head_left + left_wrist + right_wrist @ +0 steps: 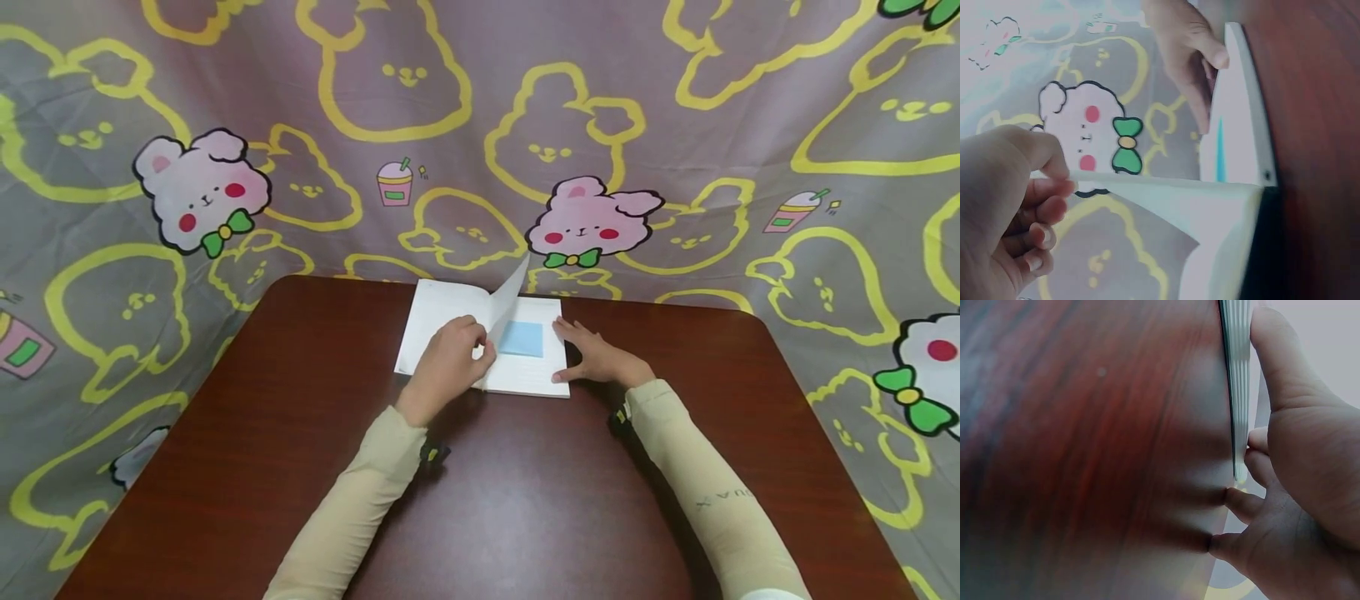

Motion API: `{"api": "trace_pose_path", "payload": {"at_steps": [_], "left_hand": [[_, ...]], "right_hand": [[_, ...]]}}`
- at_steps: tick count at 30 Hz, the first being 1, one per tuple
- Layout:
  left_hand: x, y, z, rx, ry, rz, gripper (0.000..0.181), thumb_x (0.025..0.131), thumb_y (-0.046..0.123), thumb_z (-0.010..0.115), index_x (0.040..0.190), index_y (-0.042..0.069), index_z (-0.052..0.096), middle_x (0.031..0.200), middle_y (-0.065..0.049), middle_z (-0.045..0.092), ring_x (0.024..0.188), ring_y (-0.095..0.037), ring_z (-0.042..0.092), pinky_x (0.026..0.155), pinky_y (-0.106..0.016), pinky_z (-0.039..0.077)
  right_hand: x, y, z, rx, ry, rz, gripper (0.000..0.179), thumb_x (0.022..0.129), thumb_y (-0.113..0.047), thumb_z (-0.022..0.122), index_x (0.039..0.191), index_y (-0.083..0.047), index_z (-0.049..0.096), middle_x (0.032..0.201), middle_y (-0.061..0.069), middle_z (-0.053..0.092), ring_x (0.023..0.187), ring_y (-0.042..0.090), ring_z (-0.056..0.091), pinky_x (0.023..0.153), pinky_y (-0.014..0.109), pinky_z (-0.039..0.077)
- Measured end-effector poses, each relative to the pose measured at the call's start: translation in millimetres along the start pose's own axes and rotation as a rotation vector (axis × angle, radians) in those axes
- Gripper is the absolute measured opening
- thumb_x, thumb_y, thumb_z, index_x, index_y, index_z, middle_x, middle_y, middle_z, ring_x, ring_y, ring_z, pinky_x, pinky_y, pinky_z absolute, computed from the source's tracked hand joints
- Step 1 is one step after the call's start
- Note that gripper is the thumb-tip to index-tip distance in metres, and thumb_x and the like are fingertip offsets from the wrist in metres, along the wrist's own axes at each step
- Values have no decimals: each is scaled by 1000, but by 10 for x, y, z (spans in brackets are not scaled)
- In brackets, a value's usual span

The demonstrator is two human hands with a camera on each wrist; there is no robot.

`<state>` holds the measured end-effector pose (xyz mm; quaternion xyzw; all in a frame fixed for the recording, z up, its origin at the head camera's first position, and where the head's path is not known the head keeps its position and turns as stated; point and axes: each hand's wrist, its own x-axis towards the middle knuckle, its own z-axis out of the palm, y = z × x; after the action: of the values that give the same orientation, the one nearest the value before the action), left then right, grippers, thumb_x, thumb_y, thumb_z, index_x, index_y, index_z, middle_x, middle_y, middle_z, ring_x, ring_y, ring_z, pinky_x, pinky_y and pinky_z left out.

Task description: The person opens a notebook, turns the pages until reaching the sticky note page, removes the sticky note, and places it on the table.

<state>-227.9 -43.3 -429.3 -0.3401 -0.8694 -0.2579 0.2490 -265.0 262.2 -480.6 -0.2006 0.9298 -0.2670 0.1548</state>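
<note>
An open book (pixel 442 312) with white pages lies near the far side of the table. My left hand (pixel 448 360) pinches one raised page (pixel 511 293) between thumb and forefinger; in the left wrist view this page (pixel 1166 192) stands up from the spine. A light blue paper rectangle (pixel 527 340) lies on the right-hand page, its left part hidden by the lifted page. At the book's right edge my right hand (pixel 600 357) rests with thumb and fingers spread. In the right wrist view, its thumb touches the book near the page edges (pixel 1241 381), while other fingertips touch the table.
The dark reddish-brown tabletop (pixel 525 500) extends around the book on every side. Behind it hangs a grey-pink curtain (pixel 465 75) printed with yellow outlines and cartoon rabbits. Both forearms wear pale sleeves (pixel 360 492), with dark wrist devices (pixel 432 454) below the hands.
</note>
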Motion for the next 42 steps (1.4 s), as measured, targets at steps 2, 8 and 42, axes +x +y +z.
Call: {"api": "trace_pose_path", "payload": {"at_steps": [2,8,42], "left_hand": [[26,26,-40,11,30,-5,13,84,1,68,70,1,67,70,-5,58,66,-18,56,61,-31,52],[66,94,-162,39,90,-5,13,85,1,69,72,0,68,72,-6,59,67,-21,58,62,-34,53],[-465,-410,-449,150,55,-155,15,82,0,71,69,2,64,69,-8,56,65,-25,56,60,-39,51]], "right_hand": [[1,-3,1,10,-3,3,114,83,-43,83,162,-1,13,170,20,8,155,47,0,116,75,3],[6,-5,3,10,-4,-14,112,84,-41,82,162,0,13,169,22,7,154,49,0,115,77,2],[23,19,-24,8,-28,5,114,84,-43,83,163,-3,10,170,20,5,155,48,-3,116,75,0]]}}
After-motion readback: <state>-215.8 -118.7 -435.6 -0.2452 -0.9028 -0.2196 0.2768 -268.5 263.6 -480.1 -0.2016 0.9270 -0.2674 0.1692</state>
